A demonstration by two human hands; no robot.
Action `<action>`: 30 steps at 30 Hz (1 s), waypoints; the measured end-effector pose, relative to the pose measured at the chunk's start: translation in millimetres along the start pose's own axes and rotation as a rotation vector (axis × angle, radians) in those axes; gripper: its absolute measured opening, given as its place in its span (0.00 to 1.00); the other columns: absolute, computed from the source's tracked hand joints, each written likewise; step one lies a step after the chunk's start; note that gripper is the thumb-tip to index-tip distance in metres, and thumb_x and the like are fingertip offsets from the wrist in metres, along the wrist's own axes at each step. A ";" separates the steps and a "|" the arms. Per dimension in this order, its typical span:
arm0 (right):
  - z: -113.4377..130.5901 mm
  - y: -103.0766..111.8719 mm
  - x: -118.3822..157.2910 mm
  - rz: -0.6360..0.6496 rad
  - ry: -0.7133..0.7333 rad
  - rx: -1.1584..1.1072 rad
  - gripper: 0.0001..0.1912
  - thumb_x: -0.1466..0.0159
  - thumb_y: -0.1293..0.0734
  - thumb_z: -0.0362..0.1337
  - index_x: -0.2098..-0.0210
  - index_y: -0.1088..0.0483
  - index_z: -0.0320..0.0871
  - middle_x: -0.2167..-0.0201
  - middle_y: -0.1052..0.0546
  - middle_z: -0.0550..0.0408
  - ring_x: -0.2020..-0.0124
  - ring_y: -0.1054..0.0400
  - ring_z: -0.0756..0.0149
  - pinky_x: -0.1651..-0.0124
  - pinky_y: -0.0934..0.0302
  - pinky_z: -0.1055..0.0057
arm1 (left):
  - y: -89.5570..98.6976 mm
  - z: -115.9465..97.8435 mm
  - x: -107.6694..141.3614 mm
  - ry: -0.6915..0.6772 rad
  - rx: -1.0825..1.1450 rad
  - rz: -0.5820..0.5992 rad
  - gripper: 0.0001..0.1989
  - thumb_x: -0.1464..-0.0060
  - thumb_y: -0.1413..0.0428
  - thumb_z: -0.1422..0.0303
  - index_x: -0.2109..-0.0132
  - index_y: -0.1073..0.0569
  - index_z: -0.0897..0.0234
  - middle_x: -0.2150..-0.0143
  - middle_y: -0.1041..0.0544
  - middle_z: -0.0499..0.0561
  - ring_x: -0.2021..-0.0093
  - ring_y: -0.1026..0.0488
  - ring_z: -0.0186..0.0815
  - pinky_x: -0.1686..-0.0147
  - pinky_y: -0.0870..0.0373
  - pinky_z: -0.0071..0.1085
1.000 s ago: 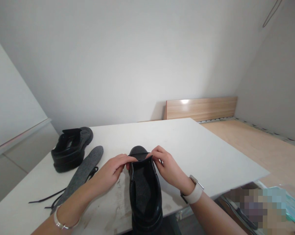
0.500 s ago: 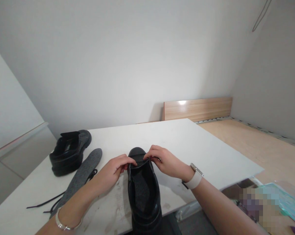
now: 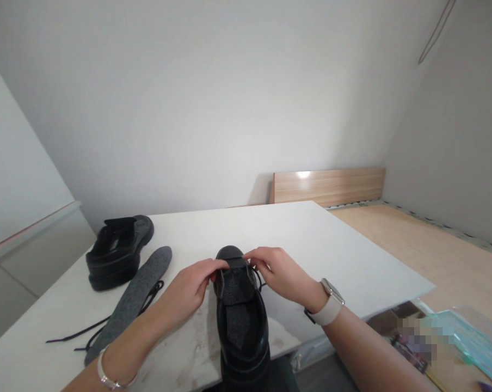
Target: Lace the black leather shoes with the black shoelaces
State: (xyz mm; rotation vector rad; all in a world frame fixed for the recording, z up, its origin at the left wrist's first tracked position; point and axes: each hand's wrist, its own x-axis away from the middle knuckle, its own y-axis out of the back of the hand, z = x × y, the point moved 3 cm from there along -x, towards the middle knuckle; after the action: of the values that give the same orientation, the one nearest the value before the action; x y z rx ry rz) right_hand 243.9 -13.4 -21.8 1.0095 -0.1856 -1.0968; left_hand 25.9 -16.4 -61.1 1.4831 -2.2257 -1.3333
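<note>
A black shoe [image 3: 245, 348] points away from me at the near edge of the table, its heel toward me. Its textured tongue [image 3: 237, 287] lies over the front of the opening, and a dark grey lining shows inside. My left hand [image 3: 199, 277] is closed with thumb and fingers on the left lacing flap. On the opposite side, my right hand [image 3: 275, 268] pinches the right flap near the toe end. A bit of black lace [image 3: 260, 279] hangs below the right fingers. Both hands' fingertips are partly hidden by the shoe.
Another black shoe [image 3: 115, 256] stands at the table's left, its tongue raised. Beside it lie a grey felt insole [image 3: 131, 299] and a black shoelace [image 3: 78, 333]. The white table [image 3: 311, 239] ends at the lower right, near a teal plastic item [image 3: 474, 340].
The shoe's tongue has flipped back from the toe side and now covers the front of the opening. My right hand has shifted slightly, and lace shows beneath it.
</note>
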 end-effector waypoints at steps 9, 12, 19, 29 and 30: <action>38.6 -2.5 -5.1 0.115 -0.109 0.410 0.12 0.30 0.38 0.38 0.60 0.25 0.38 0.65 0.21 0.46 0.63 0.25 0.59 0.61 0.39 0.68 | 3.8 3.0 0.9 -0.025 -0.309 -0.070 0.11 0.35 0.55 0.72 0.59 0.27 0.62 0.64 0.26 0.54 0.61 0.29 0.42 0.59 0.33 0.39; 45.5 -13.4 -6.9 0.160 -0.114 0.582 0.11 0.31 0.40 0.31 0.63 0.26 0.38 0.66 0.22 0.44 0.64 0.26 0.57 0.64 0.37 0.67 | 6.4 1.7 0.2 -0.065 -0.306 -0.095 0.09 0.35 0.51 0.71 0.61 0.27 0.62 0.64 0.26 0.53 0.60 0.30 0.42 0.58 0.34 0.39; 58.7 -23.4 -12.7 0.259 -0.149 0.718 0.13 0.34 0.41 0.21 0.60 0.27 0.35 0.60 0.24 0.42 0.59 0.26 0.54 0.62 0.31 0.64 | 12.3 -4.8 -2.3 -0.114 -0.221 -0.167 0.08 0.36 0.47 0.69 0.62 0.24 0.62 0.64 0.25 0.52 0.60 0.31 0.41 0.58 0.33 0.36; 60.8 -27.1 -13.9 0.211 -0.155 0.727 0.13 0.32 0.42 0.22 0.58 0.27 0.35 0.61 0.24 0.41 0.60 0.25 0.53 0.63 0.30 0.62 | 8.6 3.8 -0.6 -0.011 -0.109 -0.165 0.10 0.36 0.48 0.68 0.53 0.23 0.59 0.60 0.20 0.52 0.60 0.24 0.39 0.57 0.28 0.34; 60.8 -27.1 -13.7 0.211 -0.160 0.728 0.13 0.32 0.42 0.22 0.57 0.28 0.35 0.61 0.24 0.41 0.60 0.25 0.53 0.63 0.30 0.62 | 8.4 2.9 -0.5 -0.011 -0.101 -0.154 0.11 0.36 0.49 0.68 0.51 0.24 0.59 0.59 0.20 0.52 0.59 0.24 0.39 0.57 0.28 0.34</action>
State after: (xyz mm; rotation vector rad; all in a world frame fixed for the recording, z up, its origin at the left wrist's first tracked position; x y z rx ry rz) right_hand 184.2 -40.3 -3.3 1.5015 -0.8474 -0.9243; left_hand 18.9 -13.3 -56.4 1.6416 -2.0528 -1.4783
